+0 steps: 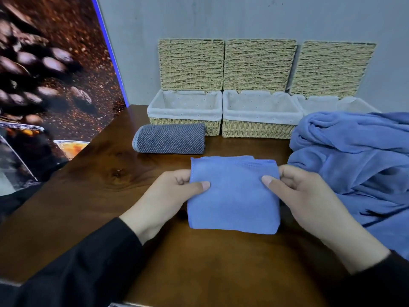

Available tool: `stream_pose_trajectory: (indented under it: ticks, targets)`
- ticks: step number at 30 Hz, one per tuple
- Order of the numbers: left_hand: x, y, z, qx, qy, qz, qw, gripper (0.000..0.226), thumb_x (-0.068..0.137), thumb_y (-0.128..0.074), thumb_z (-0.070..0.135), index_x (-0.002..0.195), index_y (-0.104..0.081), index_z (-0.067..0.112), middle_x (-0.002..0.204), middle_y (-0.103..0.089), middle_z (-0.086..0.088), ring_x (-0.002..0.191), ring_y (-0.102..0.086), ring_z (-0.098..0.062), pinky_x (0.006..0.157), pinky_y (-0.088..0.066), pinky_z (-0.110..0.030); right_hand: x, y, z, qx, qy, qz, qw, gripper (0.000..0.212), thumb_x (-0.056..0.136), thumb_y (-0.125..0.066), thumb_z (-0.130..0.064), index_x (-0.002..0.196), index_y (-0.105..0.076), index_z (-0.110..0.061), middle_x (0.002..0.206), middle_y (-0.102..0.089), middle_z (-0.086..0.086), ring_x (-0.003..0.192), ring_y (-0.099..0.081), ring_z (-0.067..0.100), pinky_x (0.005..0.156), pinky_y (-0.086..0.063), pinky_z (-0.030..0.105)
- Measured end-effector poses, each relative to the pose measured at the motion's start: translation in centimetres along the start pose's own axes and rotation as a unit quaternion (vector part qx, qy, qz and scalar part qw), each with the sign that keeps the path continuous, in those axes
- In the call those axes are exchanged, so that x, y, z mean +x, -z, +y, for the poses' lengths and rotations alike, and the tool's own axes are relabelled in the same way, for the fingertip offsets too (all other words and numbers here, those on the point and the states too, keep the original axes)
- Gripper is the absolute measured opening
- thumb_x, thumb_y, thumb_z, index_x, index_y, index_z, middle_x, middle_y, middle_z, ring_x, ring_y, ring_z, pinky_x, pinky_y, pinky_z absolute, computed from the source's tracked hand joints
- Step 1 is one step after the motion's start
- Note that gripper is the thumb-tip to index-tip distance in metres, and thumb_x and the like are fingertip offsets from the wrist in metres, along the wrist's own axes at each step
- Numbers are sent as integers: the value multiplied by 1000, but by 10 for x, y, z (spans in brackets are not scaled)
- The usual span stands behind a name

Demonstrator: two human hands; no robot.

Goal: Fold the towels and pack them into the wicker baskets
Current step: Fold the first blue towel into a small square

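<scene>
A small blue microfibre towel folded into a neat square (233, 196) is held at frame centre on the dark brown wooden table (210, 262), pinched at its left edge by the left hand (174, 196) and at its right edge by the right hand (305, 196), thumbs on top. Folding of this piece is judged done; packing is next. A rolled grey ribbed towel (169, 138) lies upper left of centre, just in front of the left wicker basket with white liner (184, 122), not yet packed. The middle lined wicker basket (259, 127) and the right one (318, 103) are seen with lids up; no towels are visible inside. A crumpled pile of large blue towelling (354, 156) at right is left unfolded.
</scene>
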State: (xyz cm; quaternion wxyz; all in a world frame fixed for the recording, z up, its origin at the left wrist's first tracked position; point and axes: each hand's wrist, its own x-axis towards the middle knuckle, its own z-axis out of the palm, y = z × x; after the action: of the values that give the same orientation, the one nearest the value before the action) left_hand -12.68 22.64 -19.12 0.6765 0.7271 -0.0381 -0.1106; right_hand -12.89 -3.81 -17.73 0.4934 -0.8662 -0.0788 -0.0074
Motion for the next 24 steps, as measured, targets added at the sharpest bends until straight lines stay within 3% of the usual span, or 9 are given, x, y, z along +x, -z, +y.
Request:
stream_pose_trajectory:
  ticks: [2, 6, 8, 9, 11, 14, 17, 20, 24]
  targets:
    - [19, 3, 5, 3, 13, 9, 1000, 17, 97, -66, 20, 106, -78, 12, 107, -77, -8, 102, -73, -29, 97, -54, -47, 28, -2, 3, -23, -4, 5, 1000, 43, 96, -61, -48, 83, -60, -7, 77, -67, 21, 68, -60, 38, 68, -52, 52]
    - [61, 10, 3, 153, -20, 114, 981, 22, 93, -72, 33, 104, -70, 14, 78, -72, 1, 61, -63, -14, 60, -45, -31, 83, -11, 21, -125, -48, 31, 990, 38, 97, -64, -38, 75, -53, -9, 59, -48, -3, 57, -44, 16, 55, -34, 34]
    - [72, 14, -6, 240, -61, 197, 949, 27, 93, -69, 39, 117, -62, 26, 92, -67, 8, 72, -62, -9, 66, -45, -26, 91, -21, 29, -203, -93, 25, 974, 26, 96, -63, -42, 106, -64, -18, 86, -65, -1, 82, -62, 21, 70, -48, 36]
    - [73, 15, -12, 274, -98, 215, 932, 29, 94, -66, 38, 121, -60, 30, 99, -63, 11, 80, -61, -7, 73, -47, -25, 89, -27, 35, -234, -99, 33, 967, 40, 96, -62, -45, 128, -58, -21, 106, -65, 3, 100, -62, 25, 83, -50, 38]
    - [70, 18, -22, 304, -185, 176, 918, 25, 96, -63, 35, 121, -64, 28, 107, -60, 15, 97, -60, -5, 88, -49, -26, 77, -31, 37, -249, -47, 98, 963, 54, 96, -60, -43, 144, -49, -21, 128, -56, 4, 118, -54, 29, 101, -44, 42]
    - [65, 17, -29, 353, -252, 67, 899, 34, 98, -55, 44, 121, -70, 24, 124, -62, 16, 122, -52, 1, 107, -37, -19, 56, -22, 17, -198, 116, 137, 964, 37, 98, -53, -39, 127, -64, -20, 125, -61, -7, 117, -56, 17, 101, -44, 34]
    - [69, 13, -32, 438, -241, -16, 866, 53, 95, -42, 59, 134, -64, 30, 147, -51, 18, 139, -35, 6, 119, -24, -27, 44, -17, 7, -215, 122, -35, 968, 53, 97, -37, -56, 135, -61, -28, 142, -55, -19, 134, -47, 0, 112, -37, 26]
    - [71, 11, -36, 509, -188, -81, 836, 71, 89, -28, 70, 149, -46, 36, 162, -25, 22, 149, -7, 10, 125, -7, -33, 44, -26, 21, -313, 59, -193, 928, 65, 100, -25, -59, 161, -20, -35, 166, -2, -24, 151, 5, -9, 127, -4, 28]
    - [71, 14, -35, 566, -137, -118, 804, 72, 94, -26, 72, 159, -19, 40, 164, 1, 30, 146, 17, 12, 126, 6, -36, 45, -31, 34, -342, 25, -213, 915, 71, 96, -12, -64, 161, 3, -39, 160, 22, -32, 144, 25, -14, 126, 7, 34]
